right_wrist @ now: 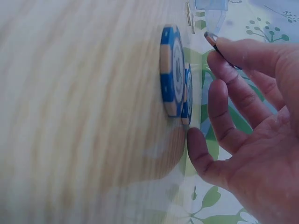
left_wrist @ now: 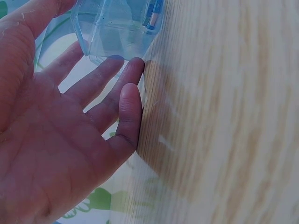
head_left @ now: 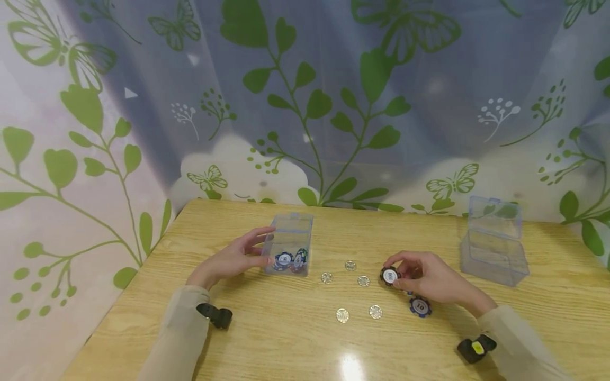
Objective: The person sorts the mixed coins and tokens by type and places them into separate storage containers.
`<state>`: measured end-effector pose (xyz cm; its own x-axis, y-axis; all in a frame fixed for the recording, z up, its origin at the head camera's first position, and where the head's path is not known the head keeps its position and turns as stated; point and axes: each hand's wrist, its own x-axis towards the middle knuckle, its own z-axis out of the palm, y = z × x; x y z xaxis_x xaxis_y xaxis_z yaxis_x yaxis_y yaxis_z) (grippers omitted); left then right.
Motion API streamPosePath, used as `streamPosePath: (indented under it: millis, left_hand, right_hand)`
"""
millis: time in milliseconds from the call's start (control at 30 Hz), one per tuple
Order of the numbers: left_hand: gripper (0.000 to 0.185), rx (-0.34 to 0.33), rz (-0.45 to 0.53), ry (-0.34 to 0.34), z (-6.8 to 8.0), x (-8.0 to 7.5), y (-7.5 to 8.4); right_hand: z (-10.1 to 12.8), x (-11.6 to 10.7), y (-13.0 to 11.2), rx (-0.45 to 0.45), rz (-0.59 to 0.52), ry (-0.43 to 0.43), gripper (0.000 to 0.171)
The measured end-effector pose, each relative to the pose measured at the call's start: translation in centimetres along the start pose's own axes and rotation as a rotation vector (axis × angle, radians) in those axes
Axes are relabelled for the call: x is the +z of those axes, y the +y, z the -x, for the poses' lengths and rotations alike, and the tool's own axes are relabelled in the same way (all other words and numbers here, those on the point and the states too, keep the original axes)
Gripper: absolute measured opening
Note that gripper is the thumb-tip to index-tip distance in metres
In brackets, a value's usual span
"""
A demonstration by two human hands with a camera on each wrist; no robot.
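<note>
In the head view my left hand (head_left: 233, 257) rests its thumb and fingertips against the left side of a clear plastic box (head_left: 308, 238). Its lid stands open, and several poker chips (head_left: 285, 259) lie inside. The left wrist view shows the fingers (left_wrist: 88, 88) fairly straight beside the box. My right hand (head_left: 429, 275) pinches a black poker chip (head_left: 390, 276) marked 100 between thumb and finger, above the table. A blue chip (head_left: 421, 306) marked 10 lies below this hand; another blue chip (right_wrist: 188, 93) behind it is mostly hidden by the hand in the head view.
Several small shiny metal coins (head_left: 364, 281) are spread on the wooden table (head_left: 267, 328) between the hands. A second clear box (head_left: 495, 259) with a raised lid stands at the right. Behind the table hangs a leaf-patterned curtain (head_left: 429, 106).
</note>
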<state>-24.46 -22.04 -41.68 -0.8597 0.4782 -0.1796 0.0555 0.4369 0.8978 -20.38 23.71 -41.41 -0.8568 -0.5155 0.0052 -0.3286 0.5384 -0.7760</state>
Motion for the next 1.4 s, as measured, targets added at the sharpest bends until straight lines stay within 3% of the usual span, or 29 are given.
streamPosePath:
  millis: [467,767,1400]
  left_hand:
    - [0.080,0.006,0.004,-0.007,-0.1,0.0,-0.3]
    - [0.082,-0.026,-0.001,0.007,-0.1,0.0,0.0]
    - [0.082,-0.030,0.000,0.004,0.0,0.0,0.0]
  right_hand:
    - [-1.2,0.4,-0.6,-0.009,0.050,0.103,0.035]
    - [-2.1,0.8,-1.2,0.001,-0.045,0.100,0.036]
    - [-3.8,2.2,-1.9,-0.009,-0.092,0.135,0.034]
